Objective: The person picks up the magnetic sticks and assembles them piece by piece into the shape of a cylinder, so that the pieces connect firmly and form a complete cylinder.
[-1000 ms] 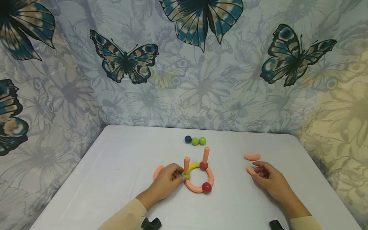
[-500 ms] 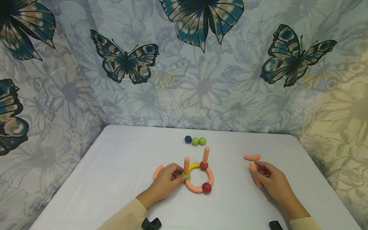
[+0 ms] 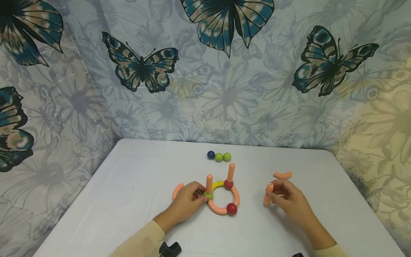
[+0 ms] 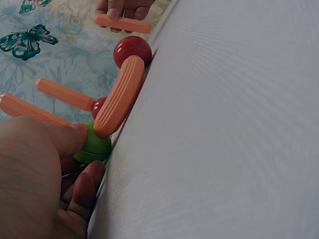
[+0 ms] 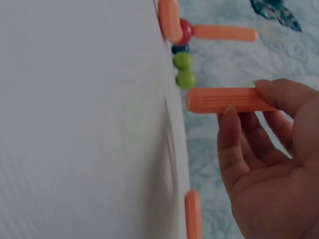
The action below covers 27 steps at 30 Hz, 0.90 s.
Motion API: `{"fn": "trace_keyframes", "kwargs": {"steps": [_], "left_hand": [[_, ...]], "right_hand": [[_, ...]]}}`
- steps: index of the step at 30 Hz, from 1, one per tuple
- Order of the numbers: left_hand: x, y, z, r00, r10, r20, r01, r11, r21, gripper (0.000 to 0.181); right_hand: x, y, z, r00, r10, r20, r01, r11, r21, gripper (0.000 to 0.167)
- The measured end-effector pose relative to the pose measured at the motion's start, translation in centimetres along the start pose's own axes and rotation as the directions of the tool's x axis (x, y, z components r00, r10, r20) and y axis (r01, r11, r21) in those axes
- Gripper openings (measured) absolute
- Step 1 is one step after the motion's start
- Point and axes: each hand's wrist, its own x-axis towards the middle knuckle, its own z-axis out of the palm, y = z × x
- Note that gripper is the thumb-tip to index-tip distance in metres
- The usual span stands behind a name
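Note:
My left hand (image 3: 187, 200) pinches a green ball (image 3: 208, 196), which is part of a ring on the table. Curved orange bars (image 3: 217, 208), a yellow curved bar (image 3: 218, 184) and two red balls (image 3: 232, 208) make up the rest of the ring. One orange rod (image 3: 209, 182) stands upright from the green ball, and another (image 3: 231, 172) rises from the far red ball. To the right of the ring, my right hand (image 3: 290, 200) holds a ribbed orange rod (image 5: 224, 101) between thumb and fingers. The rod is near upright and looks lifted off the table.
Behind the ring, a dark blue ball (image 3: 211, 155) and two green balls (image 3: 223, 157) sit in a row on the white table (image 3: 128, 221). A curved orange bar (image 3: 283, 175) lies beyond my right hand. Another (image 3: 177, 190) lies partly behind my left hand.
My right hand has picked up the orange rod, turned it upright and carried it left, toward the ring. The left hand keeps its hold on the green ball.

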Motion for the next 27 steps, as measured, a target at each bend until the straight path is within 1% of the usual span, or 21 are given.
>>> {"fn": "trace_keyframes", "kwargs": {"steps": [1,4,8,12,20,27], "left_hand": [[0.0,0.0,0.0,1.0,-0.002,0.0,0.002,1.0,-0.002,0.018],[-0.1,-0.1,0.0,1.0,-0.003,-0.001,0.003,1.0,-0.001,0.017],[-0.1,0.0,0.0,1.0,0.005,-0.005,-0.005,1.0,0.0,0.016],[0.1,0.0,-0.1,1.0,0.011,-0.006,-0.011,1.0,-0.003,0.016],[0.1,0.1,-0.1,1.0,0.005,-0.001,-0.005,1.0,-0.014,0.017],[0.1,0.2,0.0,1.0,0.002,-0.002,-0.002,1.0,-0.02,0.017]], "right_hand": [[0.0,-0.3,0.5,1.0,-0.005,0.006,0.005,1.0,-0.001,0.027],[-0.1,-1.0,1.8,1.0,-0.024,0.012,0.024,1.0,-0.013,0.024],[-0.2,-2.0,3.3,0.998,-0.059,-0.001,0.059,0.998,-0.029,0.027],[-0.2,-2.9,4.4,0.996,-0.092,0.013,0.092,0.996,-0.009,0.03],[0.0,-3.9,6.5,0.993,-0.105,0.056,0.101,0.992,0.073,0.03],[0.7,-4.3,7.8,0.989,-0.131,0.069,0.125,0.988,0.086,0.026]]}}
